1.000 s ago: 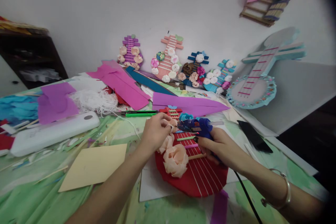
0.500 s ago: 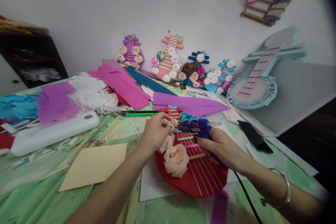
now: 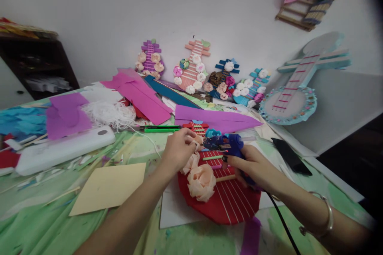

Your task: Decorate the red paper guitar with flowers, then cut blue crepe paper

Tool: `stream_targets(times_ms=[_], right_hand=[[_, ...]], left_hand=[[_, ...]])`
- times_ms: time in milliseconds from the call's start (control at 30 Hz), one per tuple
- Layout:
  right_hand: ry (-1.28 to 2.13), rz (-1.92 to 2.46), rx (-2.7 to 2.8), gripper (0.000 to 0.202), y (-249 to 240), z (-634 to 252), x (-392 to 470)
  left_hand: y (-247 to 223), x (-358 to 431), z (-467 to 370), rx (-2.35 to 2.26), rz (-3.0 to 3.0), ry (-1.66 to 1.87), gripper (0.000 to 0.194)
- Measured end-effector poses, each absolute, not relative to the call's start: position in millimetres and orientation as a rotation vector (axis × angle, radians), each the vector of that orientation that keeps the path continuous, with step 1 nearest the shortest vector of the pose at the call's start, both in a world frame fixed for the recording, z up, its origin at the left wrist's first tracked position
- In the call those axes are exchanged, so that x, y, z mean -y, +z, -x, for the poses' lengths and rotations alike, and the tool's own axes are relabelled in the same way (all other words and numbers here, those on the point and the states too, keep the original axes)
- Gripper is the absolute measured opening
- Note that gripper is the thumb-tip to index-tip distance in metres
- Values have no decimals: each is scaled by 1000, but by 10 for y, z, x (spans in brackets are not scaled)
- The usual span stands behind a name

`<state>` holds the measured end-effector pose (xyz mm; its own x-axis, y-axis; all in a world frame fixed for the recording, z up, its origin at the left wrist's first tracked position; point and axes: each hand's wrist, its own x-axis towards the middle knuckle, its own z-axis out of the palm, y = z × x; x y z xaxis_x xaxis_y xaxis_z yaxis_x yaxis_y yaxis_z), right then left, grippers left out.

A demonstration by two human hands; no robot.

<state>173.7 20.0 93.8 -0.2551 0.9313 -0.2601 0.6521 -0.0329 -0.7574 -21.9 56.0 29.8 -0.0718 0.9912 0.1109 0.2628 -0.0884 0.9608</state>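
A red paper guitar (image 3: 209, 207) with white strings lies on white paper. Large peach paper flowers (image 3: 201, 182) run up its left side, and a blue flower (image 3: 213, 133) sits near its neck. My left hand (image 3: 180, 147) is closed at the upper peach flower, fingers pinched on its edge. My right hand (image 3: 254, 164) is wrapped round a dark blue glue gun (image 3: 229, 143), whose nozzle points left, close to my left fingertips. Green, pink and tan strips cross the strings below the gun.
Yellow paper (image 3: 110, 187), a white power strip (image 3: 64, 149), white string (image 3: 109, 114) and green-handled scissors (image 3: 161, 129) lie left. Purple paper (image 3: 215, 117) is behind the guitar, a black phone (image 3: 291, 156) to the right. Several decorated guitars lean on the wall. A black cord (image 3: 283, 221) trails frontward.
The glue gun and my right hand have shifted very slightly to the right. My left hand stays at the upper peach flower.
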Motion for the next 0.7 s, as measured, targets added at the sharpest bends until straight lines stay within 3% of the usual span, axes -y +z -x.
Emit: stream_targets(times_ms=[200,700], right_hand=[[1166,1688,1965,45,930,-1753,-203],[1155,1739,1975,37,944,-1716,-179]], left_hand=[[289,-566,219,-1407,-1423,1210,22],[296,-556,216,-1437,-1453,1216,21]])
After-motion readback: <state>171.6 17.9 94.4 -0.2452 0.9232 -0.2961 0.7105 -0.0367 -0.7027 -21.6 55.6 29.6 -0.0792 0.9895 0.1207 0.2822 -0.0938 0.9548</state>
